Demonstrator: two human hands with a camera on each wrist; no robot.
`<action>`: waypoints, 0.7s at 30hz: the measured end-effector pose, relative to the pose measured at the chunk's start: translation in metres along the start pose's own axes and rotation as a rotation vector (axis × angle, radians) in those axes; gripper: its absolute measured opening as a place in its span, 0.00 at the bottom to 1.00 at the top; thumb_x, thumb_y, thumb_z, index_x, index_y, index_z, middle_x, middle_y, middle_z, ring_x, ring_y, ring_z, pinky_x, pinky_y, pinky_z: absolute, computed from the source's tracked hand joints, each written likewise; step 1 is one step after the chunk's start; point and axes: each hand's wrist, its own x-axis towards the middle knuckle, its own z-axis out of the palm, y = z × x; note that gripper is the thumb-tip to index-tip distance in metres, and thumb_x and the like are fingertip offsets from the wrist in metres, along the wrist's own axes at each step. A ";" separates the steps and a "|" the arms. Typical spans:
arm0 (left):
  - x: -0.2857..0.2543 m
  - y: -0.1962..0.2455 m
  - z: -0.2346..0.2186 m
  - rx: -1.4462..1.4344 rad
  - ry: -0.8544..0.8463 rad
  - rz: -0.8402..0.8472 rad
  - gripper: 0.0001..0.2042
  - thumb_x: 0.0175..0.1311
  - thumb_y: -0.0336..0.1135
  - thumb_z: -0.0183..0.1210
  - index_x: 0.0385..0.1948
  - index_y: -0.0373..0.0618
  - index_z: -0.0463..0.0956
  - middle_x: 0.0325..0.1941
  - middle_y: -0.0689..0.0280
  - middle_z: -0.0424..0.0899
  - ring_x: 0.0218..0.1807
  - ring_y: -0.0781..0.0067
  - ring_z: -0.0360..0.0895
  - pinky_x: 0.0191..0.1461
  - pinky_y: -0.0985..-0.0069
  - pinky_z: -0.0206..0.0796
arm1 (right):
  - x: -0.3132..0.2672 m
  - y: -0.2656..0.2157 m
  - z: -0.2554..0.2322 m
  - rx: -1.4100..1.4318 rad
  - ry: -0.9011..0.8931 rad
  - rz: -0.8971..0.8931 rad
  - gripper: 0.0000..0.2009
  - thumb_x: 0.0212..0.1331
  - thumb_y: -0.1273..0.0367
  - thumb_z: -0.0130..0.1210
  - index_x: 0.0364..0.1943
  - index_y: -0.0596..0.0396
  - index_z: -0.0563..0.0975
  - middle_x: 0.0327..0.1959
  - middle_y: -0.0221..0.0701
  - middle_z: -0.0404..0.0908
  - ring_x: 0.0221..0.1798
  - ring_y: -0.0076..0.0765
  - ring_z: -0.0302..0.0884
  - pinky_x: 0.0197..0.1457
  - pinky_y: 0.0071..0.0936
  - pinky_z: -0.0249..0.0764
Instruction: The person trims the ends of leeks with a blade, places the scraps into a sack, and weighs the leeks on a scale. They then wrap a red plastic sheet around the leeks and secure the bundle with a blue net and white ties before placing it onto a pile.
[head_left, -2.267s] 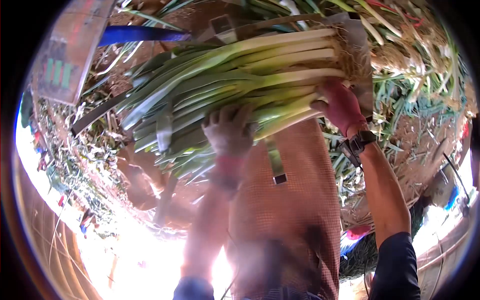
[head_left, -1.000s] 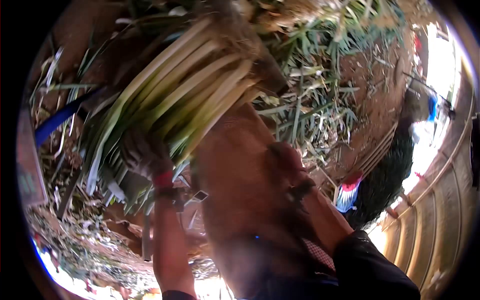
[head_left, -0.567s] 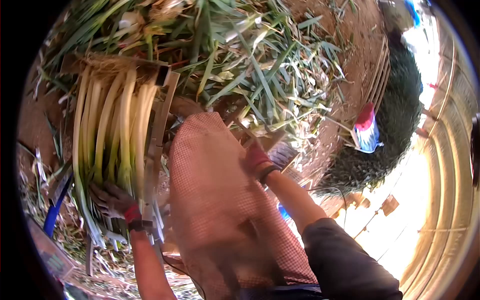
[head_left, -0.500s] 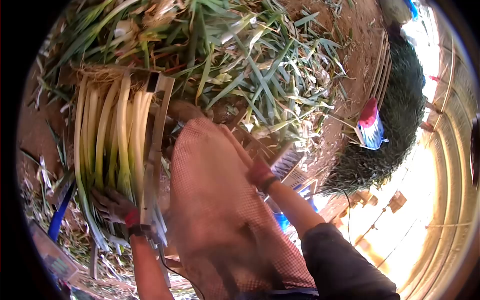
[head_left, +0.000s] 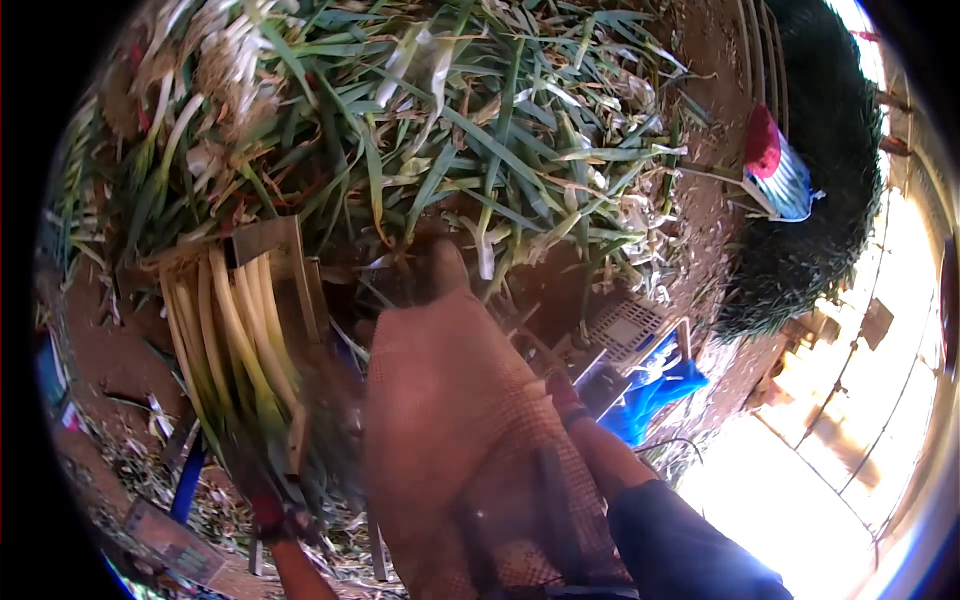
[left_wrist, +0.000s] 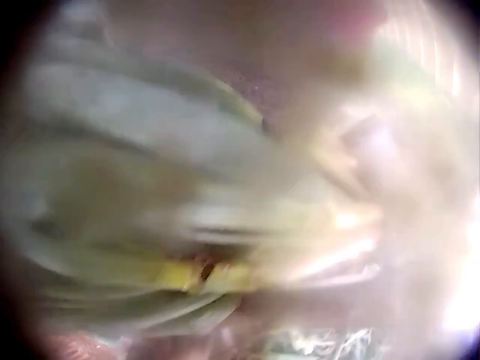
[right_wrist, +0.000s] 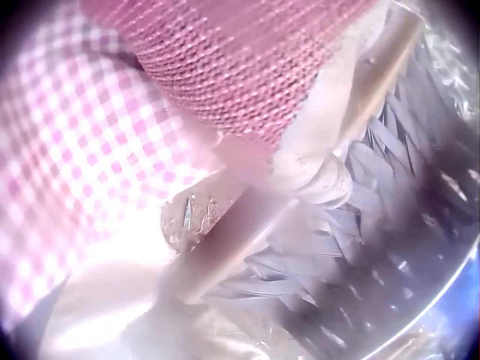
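Observation:
Long-stemmed leeks (head_left: 225, 330) lie side by side in a wooden-sided holder (head_left: 310, 290) at the left of the head view, roots away from me. My left hand (head_left: 255, 480), blurred, reaches onto their green part, fingers stretched along them. Pale green leaves (left_wrist: 127, 172) fill much of the smeared left wrist view. In a pink knit glove, my right hand (head_left: 567, 398) is beside the checked cloth over my lap. The right wrist view shows that glove (right_wrist: 240, 67) at the edge of a bundle of flat grey strips (right_wrist: 360, 232); whether it pinches one I cannot tell.
Cut leek leaves (head_left: 480, 130) are heaped ahead of my checked apron (head_left: 440, 390). Near my right hand are a slotted plastic basket (head_left: 628, 328) and a blue plastic bag (head_left: 655, 395). A dark green pile (head_left: 800, 270) stands at far right, behind a red-topped striped bundle (head_left: 785, 180).
The view has swung right, so the leeks sit farther left. My right hand has left the leeks' root end and come to the grey strips at my right. My left hand stays at the leeks.

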 end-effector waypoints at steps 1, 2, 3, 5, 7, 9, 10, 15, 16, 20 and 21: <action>0.002 -0.057 -0.036 0.003 -0.057 0.049 0.22 0.77 0.35 0.50 0.70 0.39 0.65 0.70 0.57 0.73 0.71 0.60 0.68 0.74 0.65 0.59 | 0.004 0.005 0.005 0.050 0.024 0.018 0.11 0.59 0.63 0.56 0.42 0.46 0.86 0.49 0.35 0.87 0.57 0.48 0.81 0.65 0.44 0.70; -0.008 -0.015 -0.068 0.482 -0.002 0.343 0.21 0.77 0.38 0.49 0.66 0.38 0.71 0.67 0.58 0.76 0.67 0.58 0.72 0.74 0.63 0.59 | 0.007 0.011 0.010 0.106 0.048 0.039 0.11 0.59 0.63 0.56 0.42 0.46 0.86 0.49 0.35 0.87 0.57 0.48 0.81 0.65 0.44 0.70; 0.025 -0.030 -0.117 0.268 0.060 0.180 0.22 0.76 0.38 0.50 0.67 0.38 0.70 0.66 0.56 0.77 0.67 0.61 0.75 0.72 0.66 0.65 | 0.012 0.017 0.016 0.163 0.080 0.060 0.11 0.59 0.63 0.56 0.41 0.45 0.86 0.49 0.35 0.87 0.57 0.48 0.81 0.65 0.44 0.70; 0.004 0.129 -0.108 -0.034 0.165 0.133 0.22 0.77 0.39 0.48 0.66 0.37 0.71 0.64 0.56 0.79 0.65 0.62 0.76 0.71 0.66 0.66 | 0.015 0.032 0.024 0.255 0.128 0.088 0.10 0.59 0.63 0.56 0.40 0.44 0.86 0.49 0.35 0.86 0.56 0.48 0.81 0.64 0.43 0.70; -0.006 0.264 -0.077 -0.171 0.214 0.141 0.22 0.77 0.40 0.47 0.65 0.36 0.71 0.63 0.55 0.79 0.65 0.63 0.77 0.71 0.66 0.66 | 0.017 0.050 0.029 0.346 0.164 0.116 0.10 0.59 0.63 0.55 0.39 0.43 0.86 0.49 0.35 0.86 0.56 0.47 0.81 0.64 0.43 0.70; 0.006 0.339 -0.033 -0.031 0.048 0.199 0.22 0.78 0.41 0.46 0.65 0.35 0.71 0.62 0.54 0.80 0.65 0.62 0.77 0.70 0.65 0.67 | 0.019 0.071 0.030 0.435 0.201 0.141 0.10 0.60 0.63 0.55 0.38 0.41 0.86 0.49 0.35 0.86 0.56 0.47 0.81 0.64 0.42 0.71; 0.017 0.356 -0.008 0.122 -0.182 0.384 0.23 0.78 0.41 0.45 0.66 0.36 0.70 0.60 0.55 0.81 0.64 0.62 0.78 0.69 0.66 0.69 | 0.024 0.081 0.029 0.485 0.226 0.149 0.09 0.60 0.63 0.55 0.38 0.41 0.87 0.49 0.35 0.86 0.56 0.47 0.81 0.63 0.42 0.71; 0.086 0.405 0.184 -0.120 -0.389 0.396 0.25 0.74 0.37 0.52 0.70 0.42 0.64 0.62 0.58 0.79 0.63 0.61 0.77 0.64 0.64 0.75 | 0.109 0.167 0.039 -0.015 0.636 -0.154 0.13 0.57 0.68 0.54 0.45 0.40 0.85 0.44 0.32 0.86 0.53 0.42 0.81 0.53 0.39 0.79; 0.100 0.413 0.228 -0.107 -0.363 0.404 0.25 0.74 0.37 0.52 0.70 0.42 0.64 0.62 0.58 0.79 0.63 0.61 0.77 0.64 0.64 0.75 | 0.143 0.194 0.035 0.027 0.513 -0.036 0.13 0.59 0.69 0.53 0.48 0.42 0.82 0.46 0.32 0.86 0.52 0.43 0.82 0.50 0.39 0.79; 0.168 0.427 0.328 -0.930 -0.572 -0.505 0.08 0.74 0.47 0.54 0.43 0.56 0.71 0.34 0.68 0.75 0.33 0.73 0.75 0.39 0.75 0.70 | 0.198 0.264 0.056 1.533 0.454 0.136 0.17 0.68 0.49 0.54 0.42 0.44 0.82 0.30 0.27 0.80 0.29 0.31 0.77 0.35 0.33 0.77; 0.190 0.416 0.343 -0.919 -0.717 -0.504 0.11 0.74 0.48 0.55 0.32 0.59 0.69 0.25 0.72 0.70 0.26 0.77 0.69 0.31 0.78 0.63 | 0.169 0.258 -0.028 1.857 0.274 0.378 0.19 0.68 0.47 0.53 0.43 0.45 0.83 0.33 0.28 0.81 0.33 0.30 0.80 0.38 0.33 0.80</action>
